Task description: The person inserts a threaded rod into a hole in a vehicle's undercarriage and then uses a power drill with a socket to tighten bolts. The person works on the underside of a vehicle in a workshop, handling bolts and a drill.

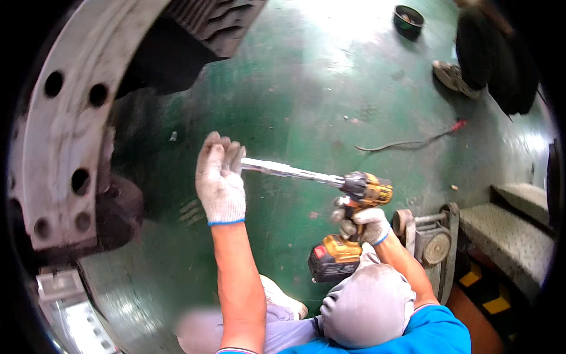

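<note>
Currently, the right hand point(370, 224) is gripping a drill point(376, 189) above the green floor point(295, 106), while the left hand point(221, 176) is curving (holding or not, I cannot tell) beside its long bar point(289, 171).

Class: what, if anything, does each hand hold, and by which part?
The right hand holds the drill by its handle. The left hand is at the shaft tip; whether it grips cannot be told.

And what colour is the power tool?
Mainly yellow and black; the power tool in the right hand shows best in the head view.
</note>
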`<state>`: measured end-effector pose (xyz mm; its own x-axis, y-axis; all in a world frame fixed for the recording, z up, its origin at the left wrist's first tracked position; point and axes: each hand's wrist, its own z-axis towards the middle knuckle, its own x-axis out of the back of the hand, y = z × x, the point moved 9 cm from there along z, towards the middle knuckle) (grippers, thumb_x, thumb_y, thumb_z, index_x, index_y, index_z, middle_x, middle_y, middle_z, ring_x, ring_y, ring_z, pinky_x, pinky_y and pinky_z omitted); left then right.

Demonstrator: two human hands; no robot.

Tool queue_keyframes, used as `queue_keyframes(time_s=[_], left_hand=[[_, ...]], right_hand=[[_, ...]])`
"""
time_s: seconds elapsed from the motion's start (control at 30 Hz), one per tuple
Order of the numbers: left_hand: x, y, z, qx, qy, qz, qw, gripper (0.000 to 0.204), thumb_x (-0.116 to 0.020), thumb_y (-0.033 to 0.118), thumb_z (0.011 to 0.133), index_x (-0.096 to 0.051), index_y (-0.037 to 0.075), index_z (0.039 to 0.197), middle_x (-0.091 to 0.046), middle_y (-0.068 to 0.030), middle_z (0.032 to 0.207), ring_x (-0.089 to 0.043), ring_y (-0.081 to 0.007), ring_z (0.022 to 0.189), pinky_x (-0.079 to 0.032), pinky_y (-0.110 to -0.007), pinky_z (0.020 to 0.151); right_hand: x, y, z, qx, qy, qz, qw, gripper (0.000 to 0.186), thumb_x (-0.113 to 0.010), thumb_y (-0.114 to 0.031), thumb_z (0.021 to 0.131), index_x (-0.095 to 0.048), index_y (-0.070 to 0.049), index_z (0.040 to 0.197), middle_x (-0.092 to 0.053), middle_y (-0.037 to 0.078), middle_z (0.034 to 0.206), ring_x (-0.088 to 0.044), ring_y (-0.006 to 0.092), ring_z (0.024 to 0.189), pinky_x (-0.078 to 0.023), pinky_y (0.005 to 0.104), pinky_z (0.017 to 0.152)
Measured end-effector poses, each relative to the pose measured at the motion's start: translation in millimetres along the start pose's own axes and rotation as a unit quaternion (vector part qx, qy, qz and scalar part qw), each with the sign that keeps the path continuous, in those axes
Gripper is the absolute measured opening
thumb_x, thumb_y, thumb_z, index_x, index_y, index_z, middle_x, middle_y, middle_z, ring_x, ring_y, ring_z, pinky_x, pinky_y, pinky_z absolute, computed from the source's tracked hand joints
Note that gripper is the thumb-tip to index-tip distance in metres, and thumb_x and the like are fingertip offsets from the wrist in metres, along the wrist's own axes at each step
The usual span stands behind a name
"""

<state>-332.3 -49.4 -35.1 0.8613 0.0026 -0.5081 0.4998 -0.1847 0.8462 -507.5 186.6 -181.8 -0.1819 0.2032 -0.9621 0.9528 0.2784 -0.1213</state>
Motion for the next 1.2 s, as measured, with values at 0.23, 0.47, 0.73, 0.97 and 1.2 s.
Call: queue_keyframes(time_s=[0.23, 0.47, 0.73, 0.97, 1.2], left_hand=[[164, -178, -19, 0.043, 0.025, 0.542, 0.839, 0.024, -0.07, 0.014, 0.083, -0.071, 0.007, 0.106, -0.069, -0.0064, 0.083, -0.068, -0.0206, 0.083, -0.056, -0.034, 0.079], [115, -187, -34, 0.023, -0.092, 0.715, 0.692, 0.043, -0.072, 0.02, 0.075, -0.064, 0.01, 0.117, -0.06, -0.0139, 0.113, -0.064, -0.0291, 0.099, -0.051, -0.04, 0.091], [114, -186, -35, 0.031, -0.1, 0.703, 0.703, 0.059, -0.074, 0.022, 0.072, -0.058, 0.006, 0.126, -0.057, -0.0174, 0.12, -0.063, -0.0305, 0.105, -0.05, -0.04, 0.095], [103, -197, -24, 0.057, -0.139, 0.758, 0.634, 0.028, -0.07, 0.022, 0.077, -0.07, 0.012, 0.102, -0.064, -0.0123, 0.106, -0.065, -0.0293, 0.098, -0.052, -0.04, 0.089], [21, -160, -29, 0.257, -0.117, 0.142, 0.949, 0.026, -0.059, 0.006, 0.095, -0.06, 0.003, 0.12, -0.068, -0.0121, 0.101, -0.069, -0.0234, 0.091, -0.058, -0.035, 0.081]], right_hand=[[28, 13, -18, 0.031, 0.142, 0.006, 0.989, 0.05, -0.068, -0.005, 0.074, -0.055, -0.001, 0.123, -0.068, 0.019, 0.107, -0.068, 0.0207, 0.07, -0.059, 0.0391, 0.065], [63, -28, -38, 0.12, 0.201, -0.024, 0.972, 0.054, -0.067, -0.009, 0.077, -0.053, -0.005, 0.129, -0.066, 0.018, 0.116, -0.065, 0.0186, 0.069, -0.056, 0.0388, 0.064], [102, -22, -19, 0.1, 0.284, -0.061, 0.952, 0.045, -0.065, -0.011, 0.081, -0.056, -0.006, 0.125, -0.069, 0.019, 0.109, -0.066, 0.0206, 0.068, -0.058, 0.0401, 0.065], [114, -14, -29, 0.027, 0.405, -0.084, 0.91, 0.033, -0.069, -0.017, 0.085, -0.059, -0.005, 0.114, -0.07, 0.015, 0.096, -0.067, 0.0224, 0.072, -0.058, 0.0381, 0.067], [5, -63, -40, 0.096, 0.338, -0.573, 0.741, 0.037, -0.074, -0.015, 0.083, -0.064, 0.001, 0.115, -0.071, 0.011, 0.1, -0.067, 0.0152, 0.095, -0.053, 0.0295, 0.084]])
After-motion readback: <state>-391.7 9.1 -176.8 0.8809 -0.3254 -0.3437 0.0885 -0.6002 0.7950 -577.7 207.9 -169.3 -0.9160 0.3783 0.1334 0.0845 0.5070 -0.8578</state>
